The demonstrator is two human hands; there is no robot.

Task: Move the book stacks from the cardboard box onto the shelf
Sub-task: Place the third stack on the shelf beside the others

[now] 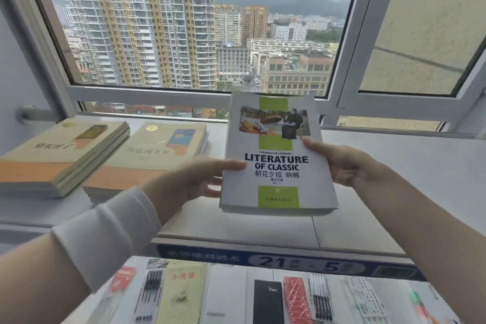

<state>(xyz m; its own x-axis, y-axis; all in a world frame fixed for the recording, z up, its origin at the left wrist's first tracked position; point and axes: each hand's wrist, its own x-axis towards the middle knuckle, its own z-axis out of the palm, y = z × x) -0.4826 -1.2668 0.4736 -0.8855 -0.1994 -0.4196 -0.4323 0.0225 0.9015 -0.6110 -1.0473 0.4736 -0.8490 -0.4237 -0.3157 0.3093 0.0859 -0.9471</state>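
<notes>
I hold a small stack of white books (pixel 276 155), the top cover reading "Literature of Classic" with green bands, between both hands above the white shelf (pixel 394 192) by the window. My left hand (pixel 200 179) grips its left edge, thumb on the cover. My right hand (pixel 339 163) grips the right edge. Two stacks of cream-and-orange books lie on the shelf to the left: one at the far left (pixel 60 155), another beside it (pixel 150 160). No cardboard box is in view.
A large window (pixel 184 34) with a white frame stands right behind the shelf, its right sash (pixel 410 97) swung open. Below the shelf's front edge, a lower display (pixel 236 294) holds pens, notebooks and a black diary.
</notes>
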